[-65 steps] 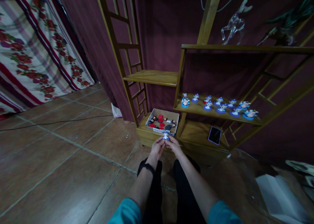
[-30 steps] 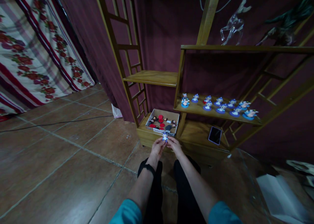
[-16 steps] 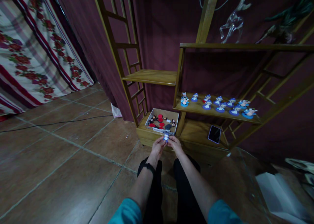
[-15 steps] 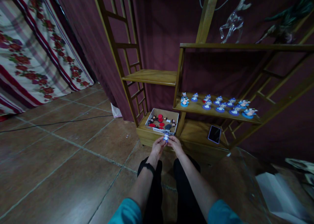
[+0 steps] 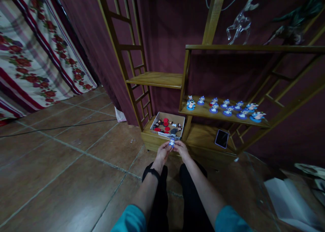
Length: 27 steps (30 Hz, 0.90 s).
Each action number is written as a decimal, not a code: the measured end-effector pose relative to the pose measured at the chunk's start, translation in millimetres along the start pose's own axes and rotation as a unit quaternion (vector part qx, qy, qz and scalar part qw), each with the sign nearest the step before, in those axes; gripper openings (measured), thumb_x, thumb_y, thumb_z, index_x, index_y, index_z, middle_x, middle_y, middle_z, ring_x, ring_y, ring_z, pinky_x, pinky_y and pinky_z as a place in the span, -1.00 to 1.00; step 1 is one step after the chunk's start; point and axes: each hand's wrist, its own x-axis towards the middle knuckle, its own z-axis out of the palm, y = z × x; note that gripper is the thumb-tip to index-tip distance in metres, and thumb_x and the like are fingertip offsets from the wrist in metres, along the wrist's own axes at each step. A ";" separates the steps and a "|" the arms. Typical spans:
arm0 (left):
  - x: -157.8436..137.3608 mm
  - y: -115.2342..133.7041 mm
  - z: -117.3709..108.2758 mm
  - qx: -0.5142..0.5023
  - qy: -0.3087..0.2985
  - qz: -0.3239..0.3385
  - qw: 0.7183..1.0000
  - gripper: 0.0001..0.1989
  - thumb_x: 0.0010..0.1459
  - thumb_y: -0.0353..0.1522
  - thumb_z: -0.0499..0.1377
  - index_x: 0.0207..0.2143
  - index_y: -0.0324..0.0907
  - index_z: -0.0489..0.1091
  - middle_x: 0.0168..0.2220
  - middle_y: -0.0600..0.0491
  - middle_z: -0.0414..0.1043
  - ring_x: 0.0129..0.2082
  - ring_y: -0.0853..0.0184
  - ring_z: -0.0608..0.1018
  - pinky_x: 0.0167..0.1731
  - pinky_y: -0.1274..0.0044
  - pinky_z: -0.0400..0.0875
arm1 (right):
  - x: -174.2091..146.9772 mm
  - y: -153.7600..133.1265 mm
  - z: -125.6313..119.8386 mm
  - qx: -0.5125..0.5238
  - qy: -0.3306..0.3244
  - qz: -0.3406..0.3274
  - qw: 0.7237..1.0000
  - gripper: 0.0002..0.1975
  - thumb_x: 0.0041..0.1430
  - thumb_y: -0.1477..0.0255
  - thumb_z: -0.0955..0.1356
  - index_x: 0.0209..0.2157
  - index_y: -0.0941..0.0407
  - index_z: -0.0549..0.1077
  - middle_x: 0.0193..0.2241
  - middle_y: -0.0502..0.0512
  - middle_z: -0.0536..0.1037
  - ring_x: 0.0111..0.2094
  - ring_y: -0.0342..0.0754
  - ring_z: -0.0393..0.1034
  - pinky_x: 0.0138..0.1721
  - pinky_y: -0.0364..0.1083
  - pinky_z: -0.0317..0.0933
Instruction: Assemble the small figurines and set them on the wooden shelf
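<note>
A small purple-and-white figurine (image 5: pixel 172 142) is pinched upright between the fingertips of both hands. My left hand (image 5: pixel 163 151) grips it from the left, and my right hand (image 5: pixel 181 148) from the right. Just beyond my hands stands an open cardboard box (image 5: pixel 183 127) on the bottom shelf. Inside lie several loose figurine parts and red discs (image 5: pixel 166 123). Up on the shelf to the right, several similar figurines (image 5: pixel 214 108) stand in two rough rows on round purple and blue bases.
A phone or tablet (image 5: pixel 221 139) with a purple edge lies on the low shelf at right. Above, a clear deer statue (image 5: pixel 240 25) stands on the top board. Wooden lattice posts (image 5: pixel 132 100) flank the box. A black cable (image 5: pixel 63 126) crosses the tiled floor.
Almost nothing differs. Both hands still hold the figurine in the same place, and the view has shifted very slightly.
</note>
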 end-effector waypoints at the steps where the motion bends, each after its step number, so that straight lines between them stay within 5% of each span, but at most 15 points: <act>1: 0.0 0.1 0.1 0.000 0.000 0.000 1.000 -0.69 -0.25 -0.59 0.28 -0.34 -0.28 0.45 -0.41 -0.02 0.49 -0.39 0.37 0.50 -0.26 0.49 0.35 | -0.2 -0.3 0.1 0.001 -0.001 -0.001 1.000 -0.77 -0.25 0.31 0.38 -0.46 0.10 0.42 -0.47 -0.03 0.49 -0.47 -0.13 0.38 -0.38 -0.11 0.28; 20: 3.5 -2.2 -0.1 -0.011 0.030 0.019 0.999 -0.61 -0.24 -0.61 0.28 -0.28 -0.24 0.34 -0.44 0.03 0.47 -0.42 0.40 0.51 -0.25 0.49 0.34 | -1.9 -2.7 5.3 -0.004 0.008 -0.014 1.000 -0.62 -0.20 0.34 0.37 -0.23 0.04 0.42 -0.32 0.02 0.50 -0.35 -0.07 0.40 -0.37 -0.12 0.29; 27: 5.5 -3.7 -1.0 0.002 0.041 0.026 0.999 -0.63 -0.28 -0.59 0.30 -0.32 -0.27 0.36 -0.46 0.02 0.47 -0.42 0.37 0.51 -0.23 0.45 0.34 | 3.9 3.8 6.6 -0.026 0.006 -0.057 0.998 -0.62 -0.23 0.26 0.39 -0.30 0.12 0.44 -0.47 0.01 0.49 -0.43 -0.09 0.36 -0.41 -0.14 0.26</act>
